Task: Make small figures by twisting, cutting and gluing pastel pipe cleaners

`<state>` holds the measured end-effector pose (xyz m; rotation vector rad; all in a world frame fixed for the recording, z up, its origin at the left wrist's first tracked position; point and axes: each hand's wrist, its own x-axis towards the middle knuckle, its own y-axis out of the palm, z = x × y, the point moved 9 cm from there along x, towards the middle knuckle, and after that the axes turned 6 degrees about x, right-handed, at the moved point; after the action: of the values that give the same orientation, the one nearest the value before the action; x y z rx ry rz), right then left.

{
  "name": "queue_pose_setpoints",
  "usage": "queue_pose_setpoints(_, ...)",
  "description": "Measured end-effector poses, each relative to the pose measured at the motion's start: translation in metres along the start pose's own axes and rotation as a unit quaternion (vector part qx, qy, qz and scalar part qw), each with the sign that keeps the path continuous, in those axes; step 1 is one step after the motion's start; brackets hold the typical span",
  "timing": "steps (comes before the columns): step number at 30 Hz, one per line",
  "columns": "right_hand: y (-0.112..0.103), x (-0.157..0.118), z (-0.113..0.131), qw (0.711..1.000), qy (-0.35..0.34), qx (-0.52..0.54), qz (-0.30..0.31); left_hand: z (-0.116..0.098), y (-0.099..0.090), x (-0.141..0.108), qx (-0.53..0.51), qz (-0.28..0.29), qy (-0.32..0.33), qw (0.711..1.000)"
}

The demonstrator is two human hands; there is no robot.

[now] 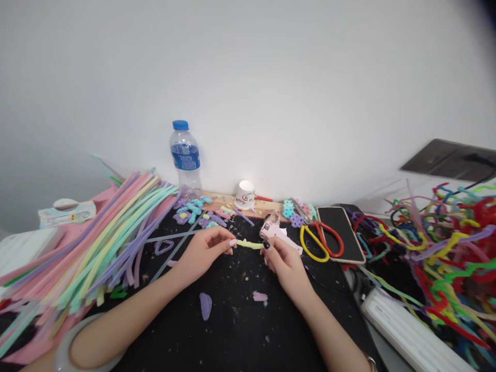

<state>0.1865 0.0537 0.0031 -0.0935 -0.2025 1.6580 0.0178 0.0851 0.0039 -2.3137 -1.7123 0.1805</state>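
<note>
A short pale yellow pipe cleaner (249,245) is stretched level between my two hands above the black table. My left hand (207,250) pinches one end between thumb and fingers. At the other end, my right hand (284,263) has its thumb and fingers closed on it. Just behind the right hand lies a pink glue gun (278,232). Scissors (321,242) with one yellow and one red handle lie right of it. A purple loop piece (206,306) and a small pink scrap (259,296) rest on the table nearer to me.
Long pastel pipe cleaners (116,232) are heaped at left. A plastic bottle (185,157) and a paper cup (245,195) stand by the wall. Small purple and blue flower pieces (194,212) lie behind my hands. A phone (341,233) and tangled bright pipe cleaners (449,258) are at right.
</note>
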Motion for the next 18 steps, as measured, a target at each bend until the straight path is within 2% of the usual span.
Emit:
queue_pose_setpoints(7, 0.0051, 0.0003, -0.0095, 0.998, 0.034, 0.044, 0.014, -0.0002, 0.0042, -0.0031, 0.008, 0.012, 0.014, 1.000)
queue_pose_setpoints(18, 0.0041, 0.0010, -0.0086, 0.998, 0.040, 0.058, -0.002, -0.0003, 0.0057, -0.0041, 0.008, 0.018, 0.024, 1.000)
